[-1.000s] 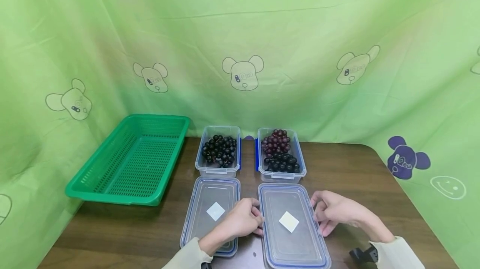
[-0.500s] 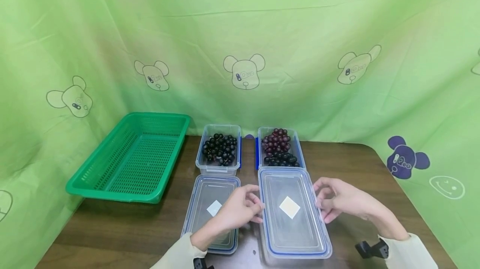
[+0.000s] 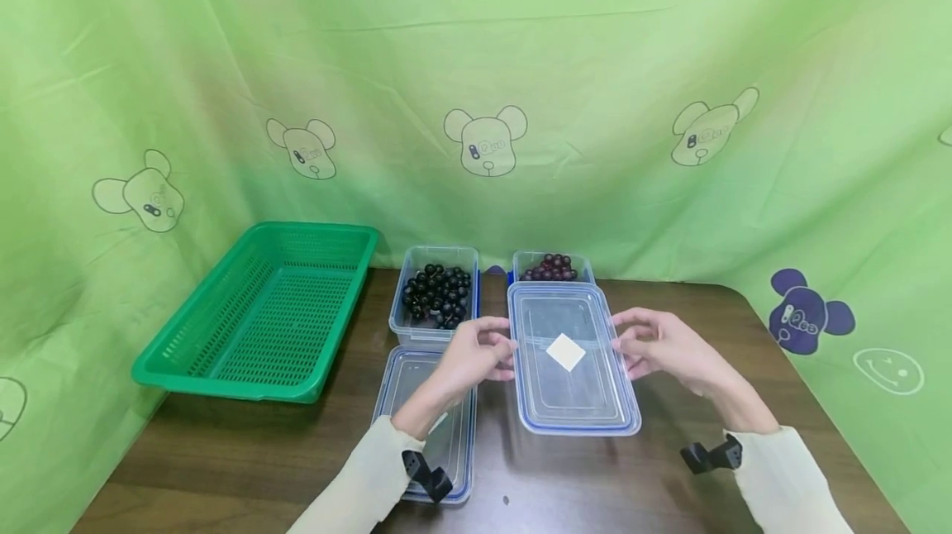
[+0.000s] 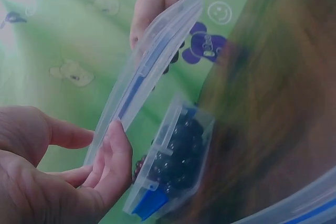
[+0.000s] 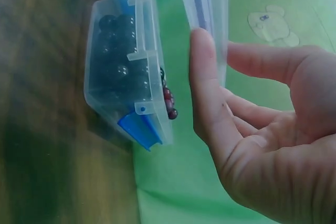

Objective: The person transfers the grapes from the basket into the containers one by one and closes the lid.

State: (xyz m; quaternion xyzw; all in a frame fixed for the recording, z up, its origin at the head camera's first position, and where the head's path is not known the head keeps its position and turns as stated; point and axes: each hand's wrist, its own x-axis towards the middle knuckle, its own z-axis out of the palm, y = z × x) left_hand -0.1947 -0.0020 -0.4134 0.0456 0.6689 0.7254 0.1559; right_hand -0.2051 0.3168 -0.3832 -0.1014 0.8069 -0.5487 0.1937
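A clear lid (image 3: 573, 389) with a blue seal and a white square label is held up off the table between both hands. My left hand (image 3: 476, 352) pinches its left edge, thumb above and fingers beneath, as the left wrist view shows. On the opposite edge my right hand (image 3: 665, 348) pinches it likewise. Behind and below the lid stands the right container (image 5: 118, 72), holding red and black grapes (image 3: 554, 268); the lid hides its front part in the head view. Under my left forearm lies a second lid (image 3: 461, 443), flat on the table.
The left container (image 3: 402, 319) holds black grapes (image 3: 436, 294) and stands at the back of the wooden table (image 3: 565, 484). A green basket (image 3: 320, 369) with slotted sides sits at the far left. A green patterned cloth (image 3: 580, 38) hangs behind.
Both hands have raised the right lid from the table and carried it forward toward the right container, covering more of the grapes from the head view. The basket and containers have stayed in place.
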